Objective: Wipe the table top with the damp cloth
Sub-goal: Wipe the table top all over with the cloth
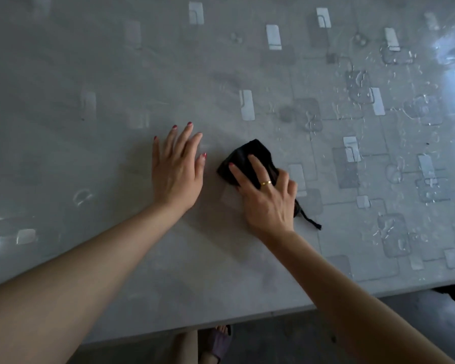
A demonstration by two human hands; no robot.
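A small black cloth lies bunched on the grey table top, near the middle of the view. My right hand presses down on it with spread fingers, covering its near half; a frayed dark strand trails out behind the hand. To the left of the cloth, my left hand rests flat on the table, fingers straight, not touching the cloth. The table carries a shiny patterned cover with pale rectangles.
Water drops and smears glisten on the right part of the table. The table's near edge runs across the bottom, with grey floor and my sandalled foot below it.
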